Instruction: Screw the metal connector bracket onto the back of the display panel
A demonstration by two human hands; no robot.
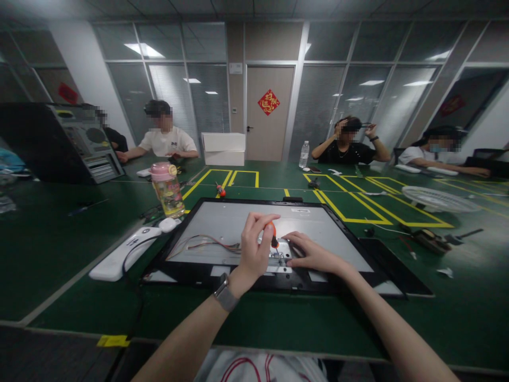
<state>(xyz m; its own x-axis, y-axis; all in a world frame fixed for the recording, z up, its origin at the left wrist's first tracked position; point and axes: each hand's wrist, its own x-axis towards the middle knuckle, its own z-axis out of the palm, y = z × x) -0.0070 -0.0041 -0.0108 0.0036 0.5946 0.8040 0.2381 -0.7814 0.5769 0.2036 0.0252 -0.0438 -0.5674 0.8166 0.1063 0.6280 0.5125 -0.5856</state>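
A flat display panel point(214, 223), grey at the back with a black frame, lies on the table in front of me. My left hand point(254, 246), with a watch on its wrist, is closed around the orange and black handle of a screwdriver point(274, 240). The screwdriver points down at a small metal bracket point(283, 248) in the panel's middle; my fingers partly hide it. My right hand point(312, 252) rests at the bracket's right side, thumb and fingers spread apart. Thin wires point(210, 241) run leftward from the bracket over the panel.
A white power bank-like block point(123, 254) with a black cable and a pink-lidded bottle point(167, 191) stand left. A red-tipped tool point(221, 191) lies behind the panel. At right are a dark flat sheet point(397, 268) and a brown tool point(429, 240). Several people sit across the table.
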